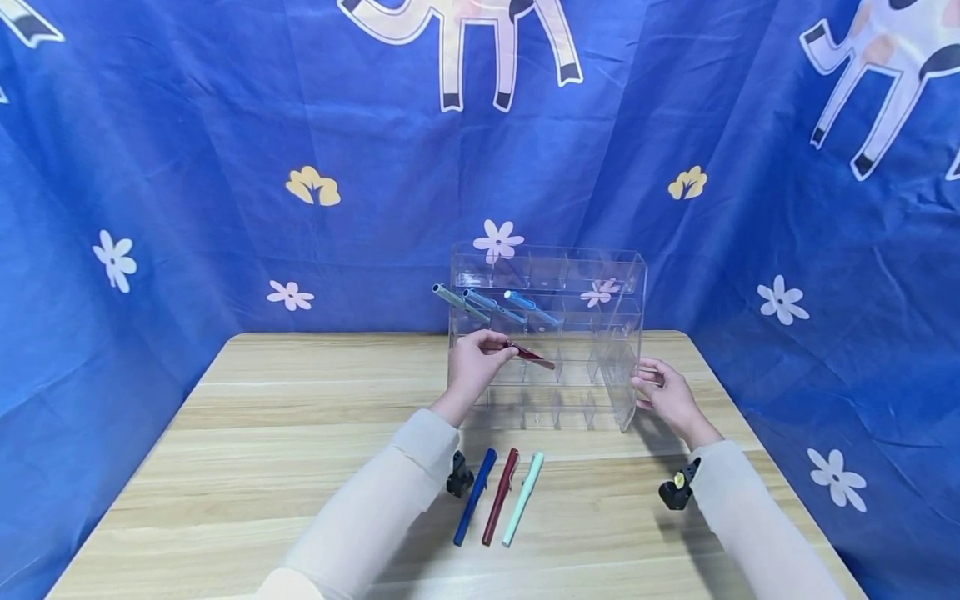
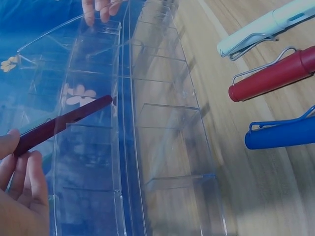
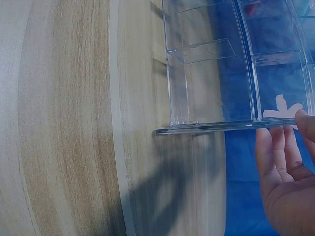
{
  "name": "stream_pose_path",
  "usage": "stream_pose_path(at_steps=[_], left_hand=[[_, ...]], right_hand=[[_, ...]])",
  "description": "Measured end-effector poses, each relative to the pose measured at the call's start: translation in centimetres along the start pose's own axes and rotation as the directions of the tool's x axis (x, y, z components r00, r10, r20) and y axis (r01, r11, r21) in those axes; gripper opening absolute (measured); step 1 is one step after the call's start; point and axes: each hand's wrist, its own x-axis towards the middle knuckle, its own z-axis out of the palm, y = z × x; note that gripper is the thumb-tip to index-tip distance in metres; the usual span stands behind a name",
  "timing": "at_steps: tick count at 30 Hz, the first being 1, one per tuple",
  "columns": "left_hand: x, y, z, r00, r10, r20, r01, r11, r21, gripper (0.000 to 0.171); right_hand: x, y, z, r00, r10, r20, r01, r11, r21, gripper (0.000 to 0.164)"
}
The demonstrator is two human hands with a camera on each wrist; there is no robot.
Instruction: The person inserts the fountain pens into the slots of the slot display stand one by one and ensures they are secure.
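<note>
My left hand (image 1: 477,360) pinches a dark red pen (image 2: 64,125) by one end, its far end tilted toward a middle row of the clear acrylic organizer (image 1: 632,400). At the organizer's right side, my right hand (image 1: 667,398) grips the side panel, fingertips on the outer face and thumb at the edge. A grey-green pen (image 1: 450,295), a grey-blue pen (image 1: 483,302) and a light blue pen (image 1: 525,303) stick out of an upper row. Before the organizer lie a blue pen (image 1: 475,498), a red pen (image 1: 500,498) and a mint pen (image 1: 523,500), side by side.
The organizer stands upright toward the back of the wooden table (image 1: 300,400), divided into several rows of small compartments. A blue printed curtain (image 1: 375,250) hangs behind and along both sides. Black camera mounts (image 1: 677,493) sit at both wrists.
</note>
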Motion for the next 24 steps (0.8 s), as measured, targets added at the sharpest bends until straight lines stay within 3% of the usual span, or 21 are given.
stream_pose_path(at_steps=[13, 24], left_hand=[[-0.07, 0.06, -0.18, 0.997, 0.079, 0.026, -0.080, 0.996, 0.047, 0.018], [-0.26, -0.07, -0.27, 0.996, 0.080, 0.037, -0.081, 0.997, 0.020, 0.024]], right_hand=[[-0.01, -0.15, -0.01, 1.000, 0.002, -0.005, -0.002, 1.000, 0.009, 0.045], [-0.11, -0.17, 0.11, 1.000, 0.004, -0.007, -0.004, 1.000, 0.006, 0.045]])
